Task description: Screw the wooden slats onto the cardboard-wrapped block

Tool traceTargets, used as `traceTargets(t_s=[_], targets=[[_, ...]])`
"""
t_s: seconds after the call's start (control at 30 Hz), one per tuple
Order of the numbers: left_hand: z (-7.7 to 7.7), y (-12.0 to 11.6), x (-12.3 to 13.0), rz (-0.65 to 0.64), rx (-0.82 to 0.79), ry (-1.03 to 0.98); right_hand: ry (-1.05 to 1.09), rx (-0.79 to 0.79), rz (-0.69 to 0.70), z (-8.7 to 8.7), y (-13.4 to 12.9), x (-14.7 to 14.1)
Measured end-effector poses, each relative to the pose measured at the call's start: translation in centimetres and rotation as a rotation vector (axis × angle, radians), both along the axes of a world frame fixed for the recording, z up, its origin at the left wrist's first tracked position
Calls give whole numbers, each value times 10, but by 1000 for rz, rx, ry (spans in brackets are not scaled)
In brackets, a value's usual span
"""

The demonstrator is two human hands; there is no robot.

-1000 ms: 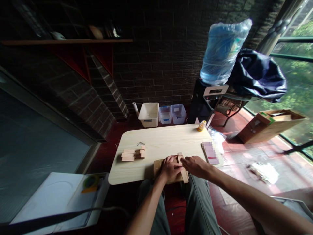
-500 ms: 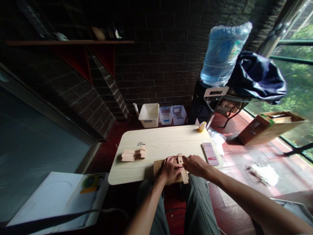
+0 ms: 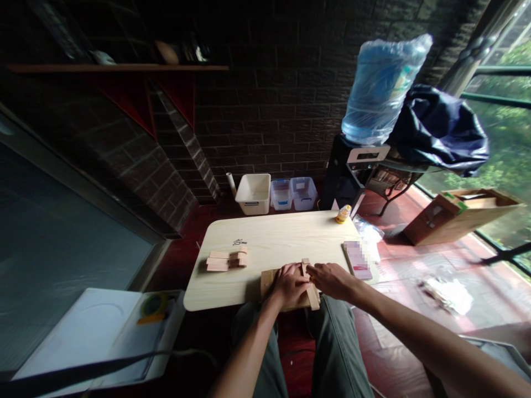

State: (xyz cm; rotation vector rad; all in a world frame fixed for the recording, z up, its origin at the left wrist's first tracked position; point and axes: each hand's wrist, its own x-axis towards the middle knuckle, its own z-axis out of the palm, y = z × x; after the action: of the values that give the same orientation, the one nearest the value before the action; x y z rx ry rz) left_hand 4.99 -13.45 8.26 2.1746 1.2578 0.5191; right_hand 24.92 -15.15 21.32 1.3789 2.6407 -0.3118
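Observation:
A narrow wooden strip (image 3: 312,298) lies slantwise across a brown wooden block (image 3: 267,281) at the table's near edge, above my knees. My left hand (image 3: 289,283) rests over the block, its fingertips pressing the strip from the left and holding it there. On the strip's right side is my right hand (image 3: 332,278), fingers curled closed close to the strip's upper part. Whatever small thing those fingers grip is hidden by them. Further left on the pale table (image 3: 269,235) sits a group of similar wooden pieces (image 3: 226,260), with small dark metal bits (image 3: 239,242) behind them.
A yellow-capped small bottle (image 3: 343,214) stands at the table's far right corner. A flat booklet-like item (image 3: 357,260) lies by the right edge. Beyond the table are plastic bins (image 3: 254,194) and a water dispenser (image 3: 344,171). An open white case (image 3: 83,331) sits low at left.
My right hand has turned slightly at the strip, and the dark spot seen on the strip before is now covered. My left hand, the block and the strip stay in place.

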Motion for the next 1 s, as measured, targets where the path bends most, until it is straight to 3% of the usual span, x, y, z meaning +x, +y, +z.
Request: traceTargets(t_s=[0.5,1.0], targets=[[1,-2,0,4,21,2,-47,18,-67,1,0,-6],[-6,-1,0,-1,50,0,19,-25,43,-3,1,4]])
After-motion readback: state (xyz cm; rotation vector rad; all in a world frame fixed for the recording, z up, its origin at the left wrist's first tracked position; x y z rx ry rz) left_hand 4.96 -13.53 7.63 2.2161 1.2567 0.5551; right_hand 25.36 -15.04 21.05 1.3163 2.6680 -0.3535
